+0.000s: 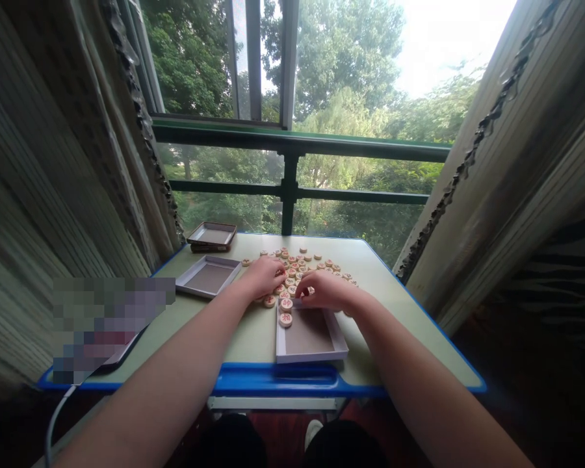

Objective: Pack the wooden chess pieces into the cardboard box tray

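Round wooden Chinese chess pieces [291,273] with red and dark characters lie loose in a spread on the table. My left hand [263,276] rests at the left of this pile, its fingers curled down among the pieces; whatever they hold is hidden. Over the far edge of a shallow white box tray [312,356] is my right hand [322,289], fingers bent and pointing down, with their tips partly hidden. Inside the tray's left side, one red-marked piece [286,305] sits behind another red-marked piece [285,319], both face up.
Another shallow white tray [208,292] lies at the left, with a stacked brown box [212,234] behind it. A blurred-out device with a cable [53,416] is at the near left. The blue-edged table [409,338] meets a window with a green railing [361,144]; curtains hang on both sides.
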